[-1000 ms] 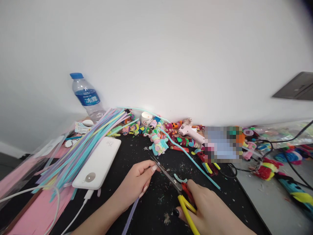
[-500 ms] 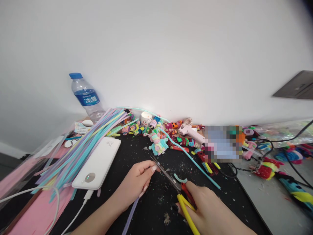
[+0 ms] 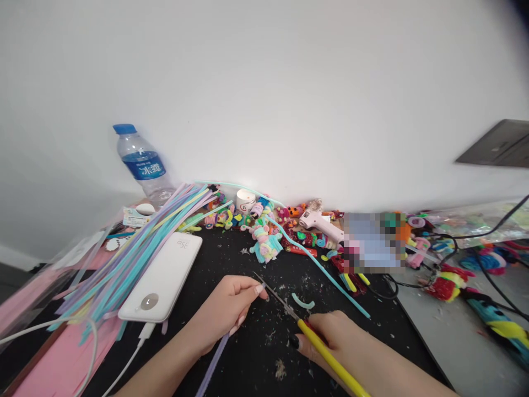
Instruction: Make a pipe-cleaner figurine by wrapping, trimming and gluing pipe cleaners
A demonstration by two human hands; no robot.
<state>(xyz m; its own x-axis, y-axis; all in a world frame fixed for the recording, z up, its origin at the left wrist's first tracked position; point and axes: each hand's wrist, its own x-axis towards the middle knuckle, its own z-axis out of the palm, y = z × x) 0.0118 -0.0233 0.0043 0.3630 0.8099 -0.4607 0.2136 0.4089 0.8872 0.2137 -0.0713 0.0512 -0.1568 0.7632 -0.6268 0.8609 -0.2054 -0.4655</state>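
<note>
My left hand [image 3: 231,303] pinches a purple pipe cleaner [image 3: 214,365], which trails down from under the fingers toward the bottom edge. In my right hand [image 3: 330,342] is a pair of scissors [image 3: 308,331] with yellow handles and thin metal blades, now close together. Their tips reach just past my left thumb and fingertip, near the pinched end. Whether the blades touch the pipe cleaner is hard to make out. A short mint pipe cleaner piece [image 3: 303,301] lies on the black mat [image 3: 252,353] by the scissors. Beyond the hands sits a pastel pipe-cleaner figure [image 3: 265,242].
Left of my hands lie a white power bank [image 3: 162,278] with a cable and a bundle of pipe cleaners [image 3: 140,259]. A water bottle [image 3: 142,165] leans against the wall. Behind stand a paper cup [image 3: 246,201], a glue gun [image 3: 322,223] and several fuzzy figures.
The yellow scissor handles have come together and the blades have closed near my left fingertips. My left hand keeps its pinch on the purple pipe cleaner. The view has shifted slightly.
</note>
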